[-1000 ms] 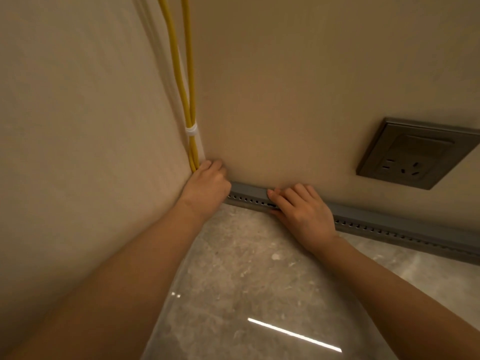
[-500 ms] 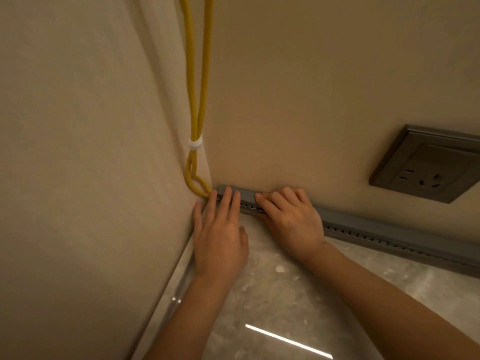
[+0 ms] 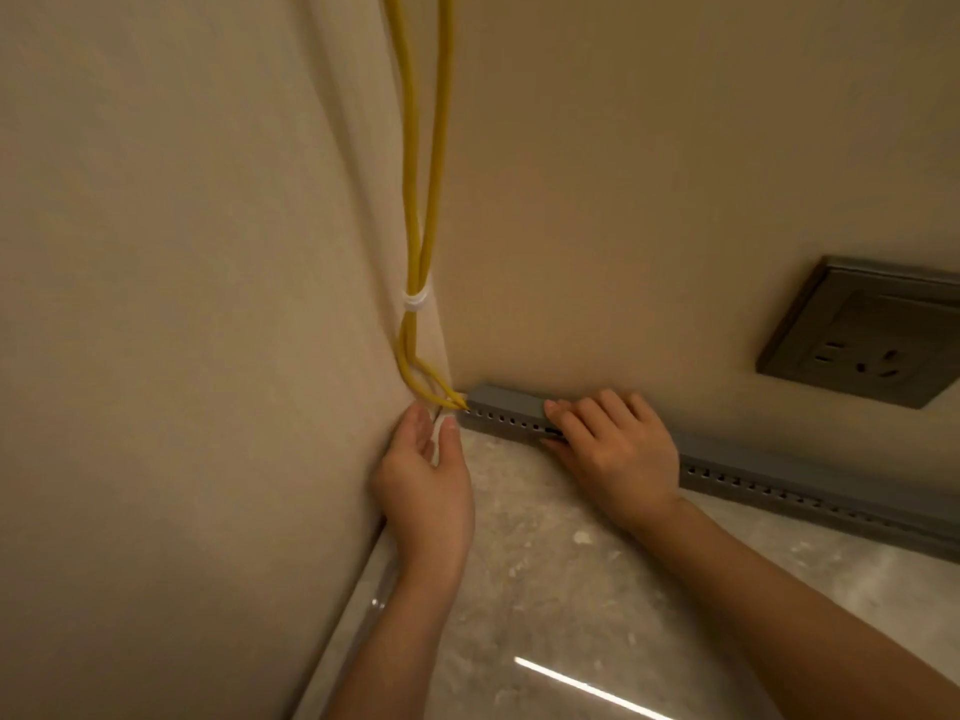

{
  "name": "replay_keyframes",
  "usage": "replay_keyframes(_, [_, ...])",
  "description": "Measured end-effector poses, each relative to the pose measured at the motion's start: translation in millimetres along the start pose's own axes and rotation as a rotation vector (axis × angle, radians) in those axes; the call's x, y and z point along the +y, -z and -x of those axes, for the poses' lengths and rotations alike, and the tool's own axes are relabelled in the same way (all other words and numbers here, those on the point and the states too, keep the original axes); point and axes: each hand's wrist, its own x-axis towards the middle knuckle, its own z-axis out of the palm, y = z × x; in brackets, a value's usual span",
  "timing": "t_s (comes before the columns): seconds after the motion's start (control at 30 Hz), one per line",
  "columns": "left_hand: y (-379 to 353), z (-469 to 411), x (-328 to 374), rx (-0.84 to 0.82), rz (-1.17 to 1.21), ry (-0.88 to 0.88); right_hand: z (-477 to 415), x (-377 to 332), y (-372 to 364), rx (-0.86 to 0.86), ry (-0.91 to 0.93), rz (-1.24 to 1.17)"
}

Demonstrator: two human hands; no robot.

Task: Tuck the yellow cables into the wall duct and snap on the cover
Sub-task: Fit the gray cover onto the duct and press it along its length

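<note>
Two yellow cables (image 3: 415, 200) hang down the wall corner, bound by a white tie (image 3: 415, 299), and bend into the left end of the grey slotted wall duct (image 3: 498, 407). A grey cover lies along the duct's top. My left hand (image 3: 423, 480) is just below the cable bend, palm turned inward, fingers loosely curled, and a small white thing shows between them; what it is I cannot tell. My right hand (image 3: 615, 449) lies flat on the duct a little right of its end, fingers pressing the cover.
A dark wall socket (image 3: 862, 340) sits on the right wall above the duct. The duct runs right along the base of the wall (image 3: 831, 491). Below is a grey marbled floor (image 3: 545, 563) with a bright light reflection.
My left hand has slid off the duct's end to the left and turned its palm inward below the cable bend. My right hand stays pressed on the duct. The view has shifted.
</note>
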Motion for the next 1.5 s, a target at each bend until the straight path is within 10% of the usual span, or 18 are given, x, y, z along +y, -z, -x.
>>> replay_keyframes(0.87, [-19.0,-12.2,0.2,-0.051,-0.247,-0.054,3.4,-0.8,5.7,0.04,-0.02,-0.069])
replay_keyframes(1.1, [-19.3,8.3,-5.9,-0.167,-0.45,-0.646,-6.0,-4.4,-9.2,0.017,-0.02,-0.089])
replay_keyframes(1.27, [-20.7,-18.5,-14.6,-0.322,-0.91,-0.71,-12.4,-8.4,-14.0,0.004,-0.025,-0.104])
replay_keyframes(1.5, [-19.3,-15.2,-21.7,-0.334,-0.928,-0.701,-16.3,-8.6,-18.5,-0.003,0.013,-0.1])
